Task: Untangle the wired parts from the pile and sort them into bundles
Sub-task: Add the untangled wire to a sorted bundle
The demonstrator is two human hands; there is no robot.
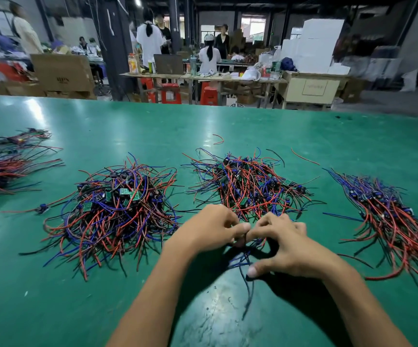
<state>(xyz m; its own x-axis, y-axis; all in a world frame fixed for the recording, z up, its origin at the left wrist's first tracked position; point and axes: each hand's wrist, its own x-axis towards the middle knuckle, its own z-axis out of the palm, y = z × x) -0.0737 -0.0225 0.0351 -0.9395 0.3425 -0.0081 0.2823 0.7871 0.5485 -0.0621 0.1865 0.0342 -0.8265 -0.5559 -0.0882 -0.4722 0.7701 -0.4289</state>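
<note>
Head view: both hands meet at the near edge of the middle pile (250, 186) on the green table (153, 126). The left hand (210, 227) and right hand (284, 242) pinch the same small wired part (244, 249) between fingertips, its blue and dark leads trailing toward the camera. A second tangled pile (117, 211) sits left of the hands. Combed bundles lie at far right (388, 216) and far left (0, 171). 1 loose red wire (218, 139) rests beyond the middle pile.

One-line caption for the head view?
Both hands pinch a wired part before two tangled piles on the green table.
</note>
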